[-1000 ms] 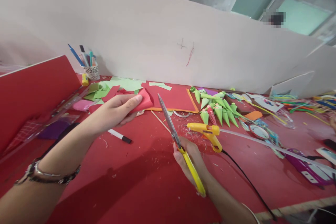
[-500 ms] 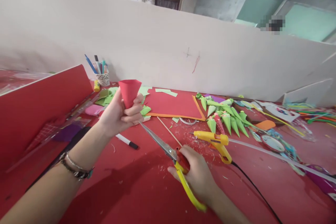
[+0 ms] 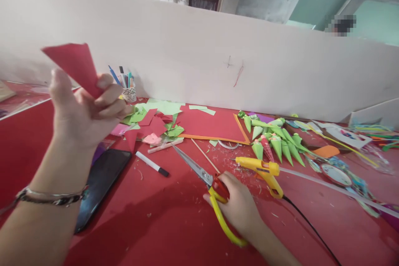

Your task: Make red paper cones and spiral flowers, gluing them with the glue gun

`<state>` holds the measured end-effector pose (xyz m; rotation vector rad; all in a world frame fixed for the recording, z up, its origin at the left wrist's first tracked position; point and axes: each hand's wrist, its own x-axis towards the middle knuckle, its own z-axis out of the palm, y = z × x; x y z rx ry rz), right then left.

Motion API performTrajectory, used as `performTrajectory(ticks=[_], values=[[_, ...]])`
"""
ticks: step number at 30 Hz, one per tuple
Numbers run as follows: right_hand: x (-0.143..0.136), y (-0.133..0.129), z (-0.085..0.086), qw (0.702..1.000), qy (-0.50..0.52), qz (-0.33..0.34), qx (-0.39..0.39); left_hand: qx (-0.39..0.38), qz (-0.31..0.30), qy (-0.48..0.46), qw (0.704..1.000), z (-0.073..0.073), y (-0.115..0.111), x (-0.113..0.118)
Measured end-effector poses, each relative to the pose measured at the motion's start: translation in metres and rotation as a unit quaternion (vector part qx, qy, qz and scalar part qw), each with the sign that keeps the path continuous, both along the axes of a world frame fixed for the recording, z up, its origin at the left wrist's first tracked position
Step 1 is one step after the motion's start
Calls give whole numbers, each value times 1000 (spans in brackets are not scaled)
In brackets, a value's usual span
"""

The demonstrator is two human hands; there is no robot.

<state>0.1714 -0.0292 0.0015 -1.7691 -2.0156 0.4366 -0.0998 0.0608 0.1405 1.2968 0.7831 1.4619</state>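
My left hand is raised at the left, its fingers closed on a red paper cone with the wide end up and tilted left. In my right hand, low over the table, are scissors with yellow and red handles. Their blades are together and point up and left. Below my left hand are a black phone and a white marker with a black cap. A thin stick lies just beyond the scissors.
A yellow glue gun with a black cord rests right of my right hand. Behind it are several green paper cones. Red paper sheets, green scraps and a pen cup lie toward the white partition.
My left hand has moved left and up with the red paper cone, which now tilts left. Red scraps and the phone are uncovered. The scissors stay in my right hand, almost unmoved.
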Motion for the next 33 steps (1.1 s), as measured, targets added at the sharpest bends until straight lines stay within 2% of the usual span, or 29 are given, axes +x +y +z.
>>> performTrajectory(ticks=[4, 8, 10, 12, 15, 19, 22, 25, 29, 33], values=[[0, 1, -3, 1000, -22, 0, 14, 69, 39, 52, 996, 4, -8, -2], [2, 2, -10, 998, -45, -5, 39, 69, -29, 182, 980, -1, -17, 3], [3, 3, -13, 997, -61, -9, 38, 66, -71, 271, 958, -4, -21, 8], [4, 3, -16, 997, -77, -3, 25, 69, -87, 338, 934, -8, -23, 16], [3, 4, -16, 995, -99, 7, 4, 24, -63, 408, 911, -23, -21, 28], [3, 5, -15, 993, -120, 14, -2, -80, -97, 465, 876, -62, -18, 32], [5, 4, -14, 990, -139, 22, 14, -143, -136, 438, 877, -91, -19, 24], [6, 5, -12, 988, -151, 23, 16, -179, -125, 399, 891, -110, -24, 17], [7, 6, -8, 988, -148, 38, -10, -218, -97, 334, 912, -120, -28, 16], [8, 6, -7, 988, -147, 48, -23, -238, -85, 287, 924, -120, -29, 21]])
